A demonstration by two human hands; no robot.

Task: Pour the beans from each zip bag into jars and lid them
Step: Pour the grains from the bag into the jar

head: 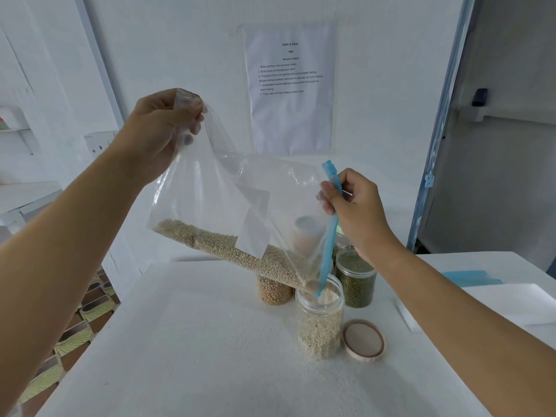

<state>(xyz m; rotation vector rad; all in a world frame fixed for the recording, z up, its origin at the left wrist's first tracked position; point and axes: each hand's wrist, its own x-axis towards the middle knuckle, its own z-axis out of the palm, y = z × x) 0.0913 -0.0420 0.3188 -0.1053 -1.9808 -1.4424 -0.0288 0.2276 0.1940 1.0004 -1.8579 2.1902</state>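
Note:
A clear zip bag [216,188] with a blue zip strip hangs tilted above the table. Pale small beans [228,251] lie along its lower edge and run toward its low corner. That corner sits over the mouth of an open clear jar [319,323], partly filled with the same pale beans. My left hand [159,127] grips the bag's raised bottom corner, up high. My right hand [355,206] pinches the blue zip strip [329,224] at the bag's mouth. The jar's beige lid [363,340] lies flat on the table just right of the jar.
Behind the open jar stand a jar of round tan beans [274,291] and a jar of green beans [356,281]. A white foam block [493,305] and a blue sheet [469,278] lie at right. A printed sheet [288,88] hangs on the wall. The white table [186,356] ends at left above patterned floor.

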